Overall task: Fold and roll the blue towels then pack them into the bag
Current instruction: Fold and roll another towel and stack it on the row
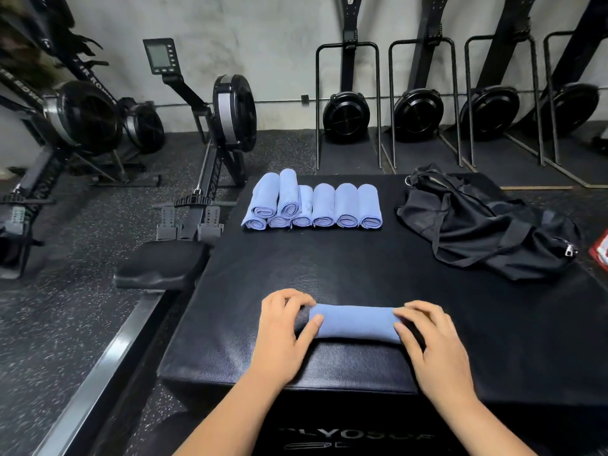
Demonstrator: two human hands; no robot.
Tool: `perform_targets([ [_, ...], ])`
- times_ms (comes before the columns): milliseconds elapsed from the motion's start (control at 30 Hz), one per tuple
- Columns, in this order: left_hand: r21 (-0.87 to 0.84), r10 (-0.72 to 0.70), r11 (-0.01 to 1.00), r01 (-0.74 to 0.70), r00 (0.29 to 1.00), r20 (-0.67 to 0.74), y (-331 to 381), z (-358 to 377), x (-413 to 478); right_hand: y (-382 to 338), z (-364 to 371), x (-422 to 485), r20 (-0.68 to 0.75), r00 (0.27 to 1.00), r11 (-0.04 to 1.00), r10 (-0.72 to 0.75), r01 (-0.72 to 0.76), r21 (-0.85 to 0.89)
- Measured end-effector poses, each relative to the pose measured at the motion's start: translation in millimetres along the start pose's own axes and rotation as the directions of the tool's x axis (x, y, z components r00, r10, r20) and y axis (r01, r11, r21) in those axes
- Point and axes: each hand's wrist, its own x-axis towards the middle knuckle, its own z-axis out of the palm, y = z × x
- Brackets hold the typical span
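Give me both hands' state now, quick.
Left hand: grips the left end of the rolled blue towel.
Right hand: grips its right end.

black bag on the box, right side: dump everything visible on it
The black bag is thin, limp fabric, lying collapsed and crumpled on the far right of the padded box top. A metal ring shows at its far left end, a silver zipper pull at its near right end. Whether it is unzipped cannot be told. It lies apart from the rolled towels to its left; only the box visibly touches it.
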Motion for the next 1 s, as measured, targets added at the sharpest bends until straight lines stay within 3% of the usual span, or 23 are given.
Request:
perform_targets([
  [133, 0.027, 0.020, 0.999, -0.019, 0.999, -0.032, -2, 2, -1, 2, 2, 2, 0.027, 0.997, 0.995, -0.072, 0.074, -0.066],
  [367, 0.090, -0.038, 0.995, 0.036, 0.999, 0.019, -1, 2, 0, 0, -1, 8, 0.195, 0.980, 0.998, 0.025, -0.014, -0.059],
  [567, 0.103, -0.123, 0.988, 0.117, 0.991, 0.060, -6, 4, 3, -5, -15, 9, 0.217, 0.973, 0.985, 0.081, -0.111, 0.131],
  [700, 0.072, -0.170, 0.984, 0.165, 0.984, 0.059, -4, 3, 6, -9, -19, 6, 0.238, 0.961, 0.973, 0.143, -0.180, 0.143],
  [900, 0.186, -0.199, 0.966, 0.180, 0.976, 0.087, 20, 1, 6, -31, -12, 5, 0.225, 0.947, 0.961, 0.229, -0.257, 0.104],
  [1000, 0.112, -0.315, 0.947, 0.300, 0.937, 0.154, 33, 7, 9, -44, -4, 3, 0.207, 0.951, 0.964, 0.228, -0.250, 0.087],
])
